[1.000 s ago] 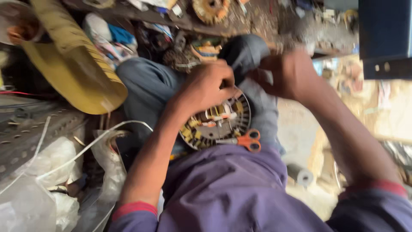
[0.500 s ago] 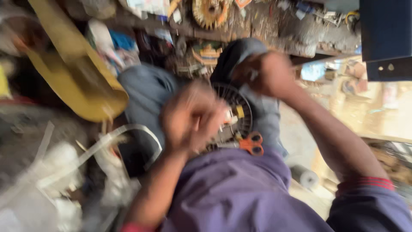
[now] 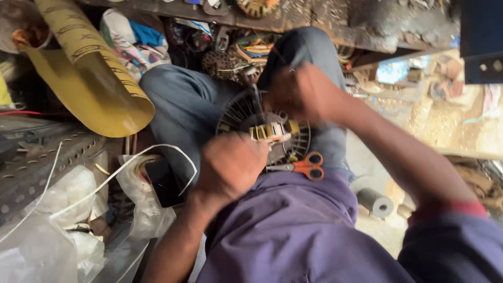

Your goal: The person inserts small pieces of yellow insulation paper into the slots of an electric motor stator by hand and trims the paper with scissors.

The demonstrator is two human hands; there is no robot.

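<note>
A round motor stator (image 3: 287, 140) with slotted metal core and coloured insulation pieces rests on my lap, between my knees in grey trousers. My left hand (image 3: 230, 166) is closed into a fist at its near left edge, gripping something I cannot make out. My right hand (image 3: 301, 94) is closed over the stator's far rim, next to a thin dark tool sticking up there; it is blurred. Orange-handled scissors (image 3: 304, 166) lie on my purple shirt just below the stator.
A rolled yellow sheet (image 3: 89, 78) leans at the upper left. Clear plastic bags (image 3: 47, 230) and a white cord lie at the left, with a dark phone (image 3: 163, 182) beside my thigh. A cluttered bench edge (image 3: 325, 26) runs along the top. A small grey roll (image 3: 376, 202) lies on the floor.
My left hand has pulled back from the stator's top toward my body, now a fist at its near edge. My right hand stays on the far rim. The view has shifted slightly.
</note>
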